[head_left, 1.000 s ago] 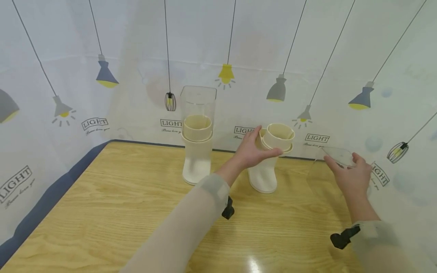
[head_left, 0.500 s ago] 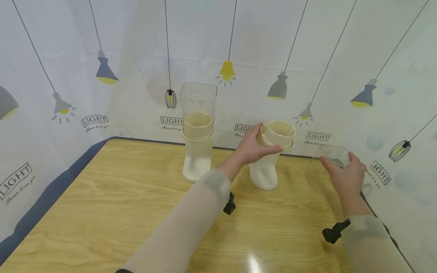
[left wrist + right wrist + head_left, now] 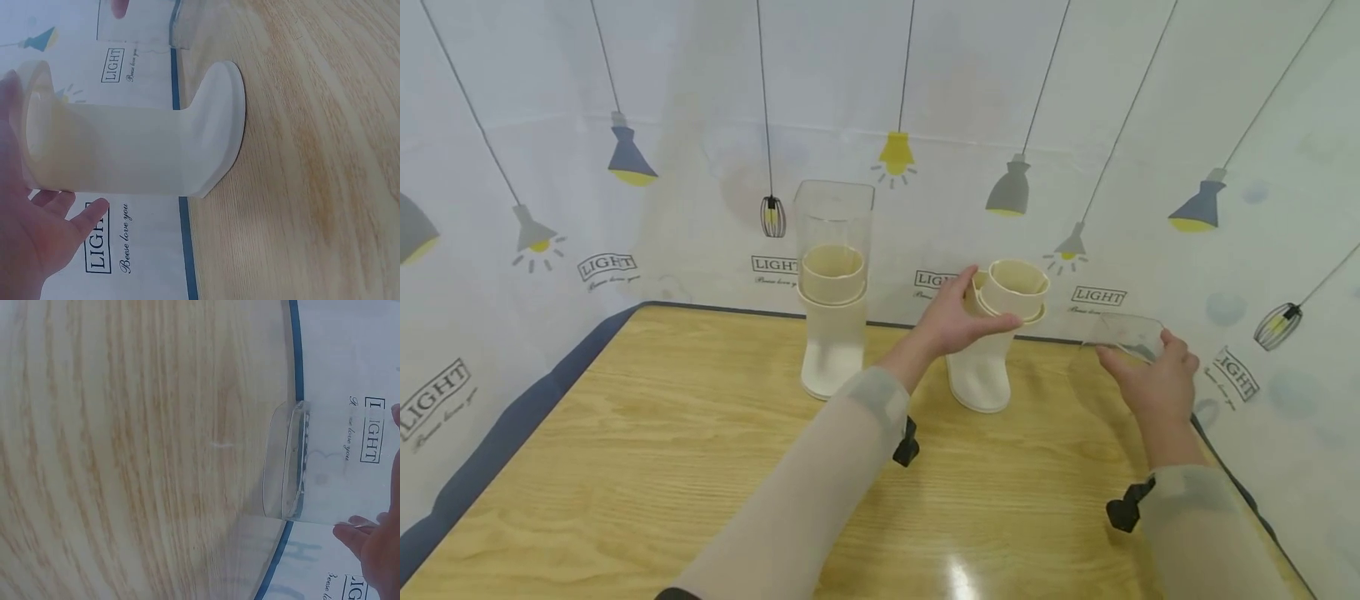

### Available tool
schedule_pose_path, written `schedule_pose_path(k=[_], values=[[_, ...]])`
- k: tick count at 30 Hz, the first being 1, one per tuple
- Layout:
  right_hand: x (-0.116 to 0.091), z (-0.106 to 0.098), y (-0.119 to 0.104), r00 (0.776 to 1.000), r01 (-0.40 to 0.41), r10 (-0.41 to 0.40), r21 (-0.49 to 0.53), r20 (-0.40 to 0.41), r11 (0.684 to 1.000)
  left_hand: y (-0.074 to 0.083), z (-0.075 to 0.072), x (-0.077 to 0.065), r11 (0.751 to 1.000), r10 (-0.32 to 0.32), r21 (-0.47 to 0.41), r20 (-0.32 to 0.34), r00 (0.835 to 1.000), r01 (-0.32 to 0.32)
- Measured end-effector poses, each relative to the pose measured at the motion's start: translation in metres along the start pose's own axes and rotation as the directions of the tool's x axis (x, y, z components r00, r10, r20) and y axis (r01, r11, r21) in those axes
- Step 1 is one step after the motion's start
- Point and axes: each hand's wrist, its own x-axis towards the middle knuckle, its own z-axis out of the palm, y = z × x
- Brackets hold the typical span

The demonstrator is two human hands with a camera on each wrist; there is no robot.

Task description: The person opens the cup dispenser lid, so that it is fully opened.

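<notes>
In the head view, my left hand [image 3: 953, 323] grips a cream boot-shaped stand [image 3: 981, 379] around its upper part, just below the raised ring. The stand is upright on the table, as the left wrist view also shows, with its foot [image 3: 219, 125] flat on the wood. To the right, my right hand [image 3: 1157, 379] holds a clear plastic container [image 3: 1123, 333] near its rim, thumb on one side and fingers on the other. In the right wrist view the container's base [image 3: 284, 462] is by the table's back edge; whether it touches the wood I cannot tell.
A second cream stand [image 3: 833, 350] is upright at the left, with a clear container [image 3: 835, 208] on top around its ring. Behind the wooden table [image 3: 700, 450] hangs a white cloth [image 3: 700, 167] printed with lamps.
My right hand has shifted slightly left and farther back with the clear container. My left hand has stayed on the stand. The head view has shifted a little.
</notes>
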Motion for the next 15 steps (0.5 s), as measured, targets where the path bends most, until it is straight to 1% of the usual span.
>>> schedule_pose_path(k=[9,15], values=[[0.0018,0.0050,0.0015,0.998,0.050,-0.052,-0.058,-0.039,0.997,0.0001,-0.0012,0.0009,0.999,0.007,-0.033,-0.005,1.000,-0.007],[0.0024,0.0025,0.0047,0.997,0.069,-0.072,-0.092,-0.032,0.993,-0.0002,-0.0004,0.0012,0.999,0.011,-0.039,0.004,1.000,-0.011]])
